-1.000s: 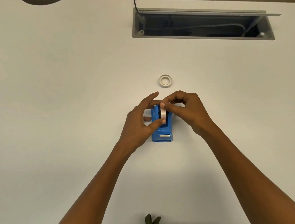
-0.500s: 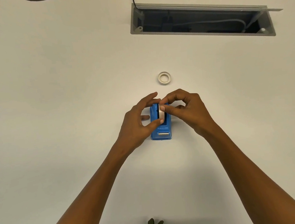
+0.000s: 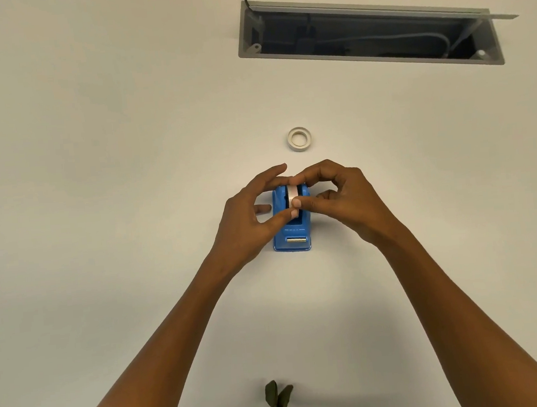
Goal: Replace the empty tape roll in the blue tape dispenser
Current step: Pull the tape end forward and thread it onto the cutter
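Observation:
The blue tape dispenser (image 3: 292, 233) stands on the white table, its metal cutter facing me. A whitish tape roll (image 3: 292, 198) sits upright in its slot. My left hand (image 3: 249, 218) pinches the roll from the left with thumb and forefinger. From the right, my right hand (image 3: 341, 200) grips the same roll, thumb on its front face and forefinger over the top. Beyond the hands, a second small white tape ring (image 3: 299, 139) lies flat on the table, apart from both of them.
An open grey cable hatch (image 3: 371, 54) with wires inside is set into the table at the far right. A dark green strap (image 3: 280, 403) hangs at the near edge, between my forearms.
Both hands stay on the roll in the dispenser. My right thumb has shifted slightly down the roll's front. The whole scene sits a little higher in view.

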Available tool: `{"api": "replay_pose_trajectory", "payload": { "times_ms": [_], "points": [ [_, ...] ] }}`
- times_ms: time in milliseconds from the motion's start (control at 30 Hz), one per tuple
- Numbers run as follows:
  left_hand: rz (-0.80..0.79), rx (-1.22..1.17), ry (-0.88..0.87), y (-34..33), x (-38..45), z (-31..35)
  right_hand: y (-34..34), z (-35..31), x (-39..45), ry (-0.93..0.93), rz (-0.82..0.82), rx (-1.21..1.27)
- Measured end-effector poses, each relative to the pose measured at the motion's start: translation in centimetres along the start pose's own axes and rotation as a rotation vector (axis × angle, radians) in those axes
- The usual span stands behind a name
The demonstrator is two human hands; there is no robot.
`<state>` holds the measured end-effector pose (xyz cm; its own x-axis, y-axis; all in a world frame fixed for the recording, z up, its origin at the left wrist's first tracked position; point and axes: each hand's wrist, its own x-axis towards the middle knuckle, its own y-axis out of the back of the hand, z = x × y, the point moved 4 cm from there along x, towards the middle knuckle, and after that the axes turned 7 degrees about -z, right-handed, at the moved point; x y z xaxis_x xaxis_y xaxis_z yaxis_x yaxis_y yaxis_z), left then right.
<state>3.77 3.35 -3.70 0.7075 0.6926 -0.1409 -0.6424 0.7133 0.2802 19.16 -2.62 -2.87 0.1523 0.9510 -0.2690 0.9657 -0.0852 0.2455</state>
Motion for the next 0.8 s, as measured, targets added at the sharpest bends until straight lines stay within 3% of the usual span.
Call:
{"api": "replay_pose_trajectory", "payload": {
  "times_ms": [300, 533, 800],
  "points": [
    [-0.003, -0.005, -0.013, -0.1, -0.1, -0.3, -0.5, -0.3, 0.9, -0.056, 0.143, 0.062],
    [0.006, -0.022, -0.017, 0.1, 0.1, 0.1, -0.7, -0.3, -0.2, -0.002, 0.032, 0.031],
    [-0.017, -0.022, -0.010, 0.1, -0.1, -0.7, -0.9, 0.1, 0.5, -0.055, 0.125, 0.118]
  ]
}}
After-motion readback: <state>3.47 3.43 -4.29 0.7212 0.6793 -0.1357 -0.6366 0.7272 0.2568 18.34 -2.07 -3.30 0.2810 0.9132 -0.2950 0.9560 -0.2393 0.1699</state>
